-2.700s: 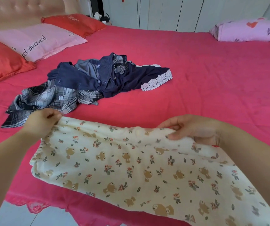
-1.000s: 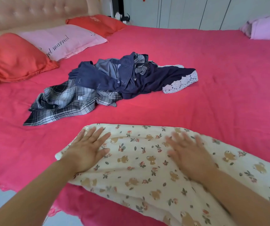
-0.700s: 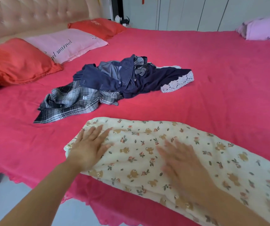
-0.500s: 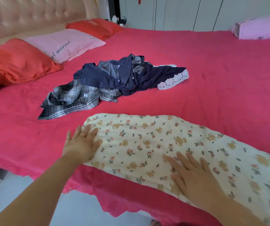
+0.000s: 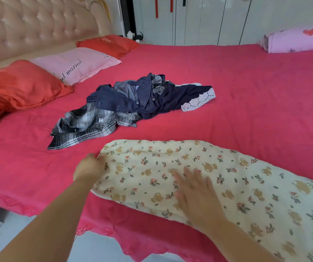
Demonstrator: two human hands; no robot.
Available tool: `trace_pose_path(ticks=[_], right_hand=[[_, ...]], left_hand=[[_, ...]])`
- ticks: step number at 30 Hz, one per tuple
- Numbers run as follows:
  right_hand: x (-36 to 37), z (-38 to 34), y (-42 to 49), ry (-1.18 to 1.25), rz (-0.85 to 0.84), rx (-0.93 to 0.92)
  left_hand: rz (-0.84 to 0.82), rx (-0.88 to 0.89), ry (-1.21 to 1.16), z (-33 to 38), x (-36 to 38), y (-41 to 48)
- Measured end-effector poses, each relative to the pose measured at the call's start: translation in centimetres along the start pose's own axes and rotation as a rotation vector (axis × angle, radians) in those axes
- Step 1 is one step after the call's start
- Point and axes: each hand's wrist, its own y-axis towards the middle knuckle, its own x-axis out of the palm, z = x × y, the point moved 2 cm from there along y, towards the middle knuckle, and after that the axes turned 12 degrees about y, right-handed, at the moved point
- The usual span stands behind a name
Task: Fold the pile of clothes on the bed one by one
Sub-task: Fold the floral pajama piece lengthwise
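Note:
A cream cloth printed with bears and flowers (image 5: 199,167) lies folded lengthwise along the near edge of the pink bed (image 5: 246,82). My left hand (image 5: 89,168) grips the cloth's left end, fingers curled into the fabric. My right hand (image 5: 195,190) lies flat on the middle of the cloth with fingers spread, blurred by motion. Farther back sits the pile of clothes: a grey plaid shirt (image 5: 87,127), and navy garments (image 5: 133,99), one with white lace trim (image 5: 199,101).
Red pillows (image 5: 19,86) and a pink pillow (image 5: 76,65) line the headboard on the left. A lilac pillow (image 5: 299,38) lies at the far right. The bed's near edge hangs over a pale floor (image 5: 95,246). White wardrobe doors stand behind the bed.
My hands laid the cloth down and smoothed it. My left hand has since slid to the cloth's left end and curled onto it; my right hand moved toward the cloth's middle.

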Motion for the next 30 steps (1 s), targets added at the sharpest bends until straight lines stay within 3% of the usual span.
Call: trace_pose_path(ticks=[4,8,12,16,20,23,26,28,30], right_hand=[[1.9,0.8,0.2,-0.082,-0.102,0.03],[1.0,0.8,0.7,-0.038,-0.125,0.031],[0.1,0.7,-0.2,0.041,-0.081,0.033],[-1.5,1.4,-1.3,0.111,0.021,0.029],[-3.6,1.9,-2.2,0.309,0.082,0.056],[-6.0,2.4,-3.4,0.591,0.136,0.162],[-8.4,3.9,-4.8,1.093,0.2,0.328],[-9.6,5.7,-5.9,1.457,0.251,0.421],[-10.5,7.6,-7.2,1.792,0.316,0.492]], left_hand=[[-0.133,-0.058,-0.033,0.0,-0.6,0.1],[-0.371,-0.211,-0.512,0.5,-1.5,-0.8],[-0.566,-0.266,-0.747,1.2,-2.8,-2.2],[-0.536,-0.228,-0.867,2.7,-4.5,-3.6],[-0.409,0.009,-0.949,7.1,-6.9,-6.3],[-0.255,0.239,-0.884,12.4,-8.0,-10.1],[-0.114,0.427,-0.645,18.0,-7.3,-15.5],[-0.153,0.55,-0.562,21.0,-5.6,-19.6],[-0.316,0.7,-0.51,23.2,-2.6,-23.7]])
